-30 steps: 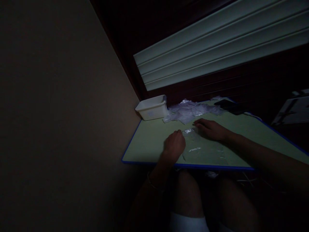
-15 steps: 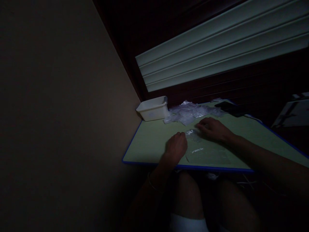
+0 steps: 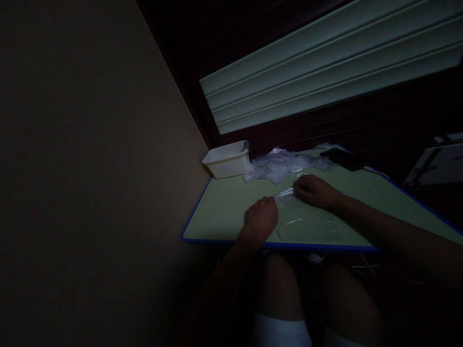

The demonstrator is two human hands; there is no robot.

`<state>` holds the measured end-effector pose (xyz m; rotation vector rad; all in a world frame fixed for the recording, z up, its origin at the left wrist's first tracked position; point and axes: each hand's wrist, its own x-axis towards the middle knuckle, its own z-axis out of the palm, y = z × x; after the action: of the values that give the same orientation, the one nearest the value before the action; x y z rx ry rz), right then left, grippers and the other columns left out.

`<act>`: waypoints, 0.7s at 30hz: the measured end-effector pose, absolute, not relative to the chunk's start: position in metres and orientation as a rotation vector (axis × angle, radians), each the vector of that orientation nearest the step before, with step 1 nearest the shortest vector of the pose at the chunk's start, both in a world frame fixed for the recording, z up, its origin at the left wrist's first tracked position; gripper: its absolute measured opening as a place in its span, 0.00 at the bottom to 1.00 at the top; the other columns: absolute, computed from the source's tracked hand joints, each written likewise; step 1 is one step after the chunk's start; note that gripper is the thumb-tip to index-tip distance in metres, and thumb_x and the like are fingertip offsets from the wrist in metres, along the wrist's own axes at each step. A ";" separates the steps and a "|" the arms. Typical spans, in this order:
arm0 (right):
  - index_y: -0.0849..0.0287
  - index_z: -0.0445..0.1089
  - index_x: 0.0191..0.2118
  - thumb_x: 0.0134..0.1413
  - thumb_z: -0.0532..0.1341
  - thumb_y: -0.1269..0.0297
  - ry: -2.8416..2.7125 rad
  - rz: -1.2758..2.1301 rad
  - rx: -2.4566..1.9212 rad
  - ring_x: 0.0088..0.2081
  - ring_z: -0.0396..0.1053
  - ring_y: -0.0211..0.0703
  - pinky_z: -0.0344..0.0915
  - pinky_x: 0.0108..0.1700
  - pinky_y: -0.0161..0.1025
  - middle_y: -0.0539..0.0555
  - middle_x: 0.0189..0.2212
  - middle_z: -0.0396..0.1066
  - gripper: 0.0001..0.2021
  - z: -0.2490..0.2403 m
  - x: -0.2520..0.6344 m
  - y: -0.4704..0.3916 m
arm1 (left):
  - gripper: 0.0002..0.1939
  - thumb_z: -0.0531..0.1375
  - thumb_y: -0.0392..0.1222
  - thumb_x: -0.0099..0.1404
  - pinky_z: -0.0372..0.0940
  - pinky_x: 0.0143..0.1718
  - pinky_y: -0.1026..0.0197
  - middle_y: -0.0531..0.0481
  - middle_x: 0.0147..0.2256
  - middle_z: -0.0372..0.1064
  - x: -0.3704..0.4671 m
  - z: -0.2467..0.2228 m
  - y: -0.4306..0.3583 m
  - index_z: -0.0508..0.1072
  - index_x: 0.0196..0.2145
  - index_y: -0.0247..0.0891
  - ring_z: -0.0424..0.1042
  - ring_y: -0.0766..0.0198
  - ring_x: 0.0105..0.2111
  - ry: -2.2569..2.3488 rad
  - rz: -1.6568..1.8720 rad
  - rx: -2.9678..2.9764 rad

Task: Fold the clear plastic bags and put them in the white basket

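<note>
A clear plastic bag point(image 3: 289, 200) lies over the pale green tabletop point(image 3: 220, 207), its upper edge stretched between my hands. My left hand point(image 3: 262, 217) is closed on the bag's left side, the fingers curled. Opposite it, my right hand point(image 3: 314, 190) pinches the upper right part, with thumb and fingers together. Shiny creases show on the film between the two hands and lower down, near the table's front edge. In the dim light the bag's outline is hard to follow.
A white plastic bin point(image 3: 228, 161) stands at the back left corner by the wall point(image 3: 108, 168). Several crumpled clear bags point(image 3: 280, 165) are heaped beside it. A dark item point(image 3: 342, 158) lies at the back right. Blue trim point(image 3: 318, 247) edges the table above my knees.
My right hand has closed onto the bag's edge. The film between my hands now looks straighter and tighter. The view has shifted slightly.
</note>
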<state>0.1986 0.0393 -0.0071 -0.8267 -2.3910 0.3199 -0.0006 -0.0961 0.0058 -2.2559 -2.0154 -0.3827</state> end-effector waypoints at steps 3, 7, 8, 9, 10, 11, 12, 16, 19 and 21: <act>0.58 0.73 0.30 0.55 0.55 0.57 -2.429 0.254 -0.824 0.35 0.69 0.50 0.62 0.43 0.44 0.57 0.30 0.74 0.13 -0.007 0.198 0.039 | 0.15 0.49 0.46 0.69 0.63 0.42 0.54 0.40 0.38 0.71 -0.010 0.009 -0.095 0.71 0.39 0.36 0.71 0.52 0.39 -1.963 -0.499 -2.342; 0.59 0.73 0.31 0.54 0.55 0.58 -2.417 0.247 -0.806 0.35 0.69 0.50 0.61 0.42 0.43 0.57 0.30 0.74 0.13 -0.008 0.197 0.039 | 0.13 0.51 0.43 0.68 0.63 0.42 0.57 0.42 0.37 0.73 -0.023 0.018 -0.073 0.73 0.38 0.36 0.71 0.57 0.37 -1.936 -0.726 -2.402; 0.59 0.73 0.31 0.54 0.55 0.58 -2.412 0.246 -0.802 0.35 0.69 0.50 0.61 0.42 0.43 0.57 0.31 0.74 0.13 -0.008 0.197 0.039 | 0.13 0.52 0.43 0.66 0.63 0.41 0.58 0.42 0.37 0.74 -0.025 0.020 -0.065 0.74 0.38 0.36 0.71 0.58 0.37 -1.966 -0.773 -2.429; 0.59 0.74 0.32 0.54 0.55 0.58 -2.408 0.245 -0.801 0.35 0.69 0.50 0.61 0.43 0.43 0.58 0.31 0.74 0.13 -0.008 0.197 0.039 | 0.13 0.53 0.43 0.66 0.63 0.40 0.59 0.43 0.36 0.74 -0.026 0.021 -0.056 0.76 0.37 0.35 0.71 0.59 0.35 -2.013 -0.792 -2.473; 0.60 0.74 0.32 0.54 0.55 0.58 -2.407 0.245 -0.803 0.35 0.69 0.50 0.61 0.43 0.44 0.58 0.31 0.74 0.13 -0.009 0.197 0.039 | 0.15 0.55 0.46 0.65 0.64 0.37 0.60 0.43 0.34 0.75 -0.027 0.021 -0.047 0.76 0.36 0.34 0.72 0.60 0.34 -2.082 -0.797 -2.532; 0.60 0.74 0.32 0.54 0.55 0.58 -2.409 0.245 -0.806 0.36 0.70 0.50 0.61 0.43 0.43 0.58 0.32 0.74 0.13 -0.009 0.197 0.039 | 0.17 0.56 0.50 0.63 0.64 0.35 0.60 0.44 0.33 0.75 -0.027 0.021 -0.039 0.77 0.35 0.34 0.71 0.60 0.32 -2.150 -0.792 -2.573; 0.60 0.73 0.32 0.54 0.55 0.58 -2.411 0.242 -0.809 0.36 0.70 0.50 0.61 0.43 0.43 0.58 0.32 0.74 0.13 -0.009 0.198 0.039 | 0.17 0.58 0.51 0.61 0.63 0.33 0.61 0.44 0.32 0.75 -0.027 0.020 -0.031 0.78 0.34 0.33 0.71 0.60 0.31 -2.188 -0.784 -2.608; 0.60 0.73 0.32 0.55 0.54 0.60 -2.430 0.221 -0.822 0.36 0.69 0.49 0.60 0.42 0.42 0.58 0.31 0.74 0.12 -0.009 0.196 0.038 | 0.13 0.59 0.45 0.59 0.61 0.32 0.63 0.47 0.28 0.73 -0.027 0.012 -0.012 0.78 0.30 0.31 0.70 0.64 0.29 -2.194 -0.802 -2.644; 0.60 0.73 0.31 0.55 0.55 0.59 -2.424 0.229 -0.847 0.35 0.69 0.49 0.60 0.42 0.42 0.59 0.31 0.74 0.13 -0.010 0.195 0.040 | 0.13 0.58 0.43 0.60 0.61 0.31 0.64 0.48 0.27 0.72 -0.032 0.005 -0.006 0.78 0.29 0.31 0.69 0.65 0.29 -2.246 -0.824 -2.580; 0.60 0.73 0.31 0.55 0.55 0.60 -2.417 0.230 -0.837 0.35 0.69 0.49 0.60 0.42 0.43 0.59 0.31 0.74 0.12 -0.011 0.195 0.041 | 0.14 0.57 0.44 0.60 0.61 0.31 0.64 0.48 0.25 0.72 -0.035 0.002 -0.004 0.78 0.28 0.31 0.68 0.65 0.28 -2.288 -0.823 -2.542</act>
<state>0.1947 0.0407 -0.0111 -0.8371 -2.4168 0.2299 -0.0347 -0.0043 0.0019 -2.5423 -2.2880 -0.8227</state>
